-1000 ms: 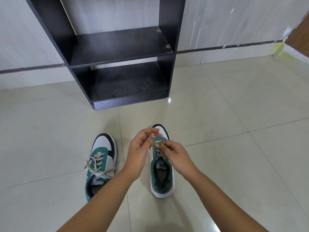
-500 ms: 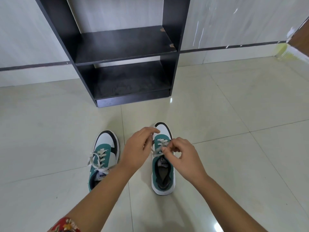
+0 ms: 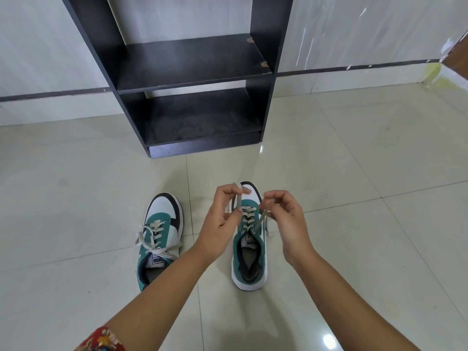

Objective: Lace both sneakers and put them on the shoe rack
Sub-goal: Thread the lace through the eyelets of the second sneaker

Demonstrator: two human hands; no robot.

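Observation:
Two green, white and black sneakers stand on the tiled floor, toes toward the rack. The left sneaker [image 3: 159,234] has its grey lace tied in a loose bow. Over the right sneaker [image 3: 249,252] both my hands work the lace [image 3: 248,216]. My left hand [image 3: 222,219] pinches one lace end above the toe. My right hand [image 3: 286,219] pinches the other end, held up to the right of the eyelets. The black shoe rack [image 3: 192,64] stands against the wall ahead, with two shelves that hold nothing.
Glossy pale floor tiles [image 3: 354,173] spread all around the shoes. A white wall with a dark stripe [image 3: 50,93] runs behind the rack. A brown door edge [image 3: 459,59] shows at the far right.
My hands have moved apart from the middle of the right sneaker, each pulling a lace end up and outward. The view has shifted a little closer to the rack.

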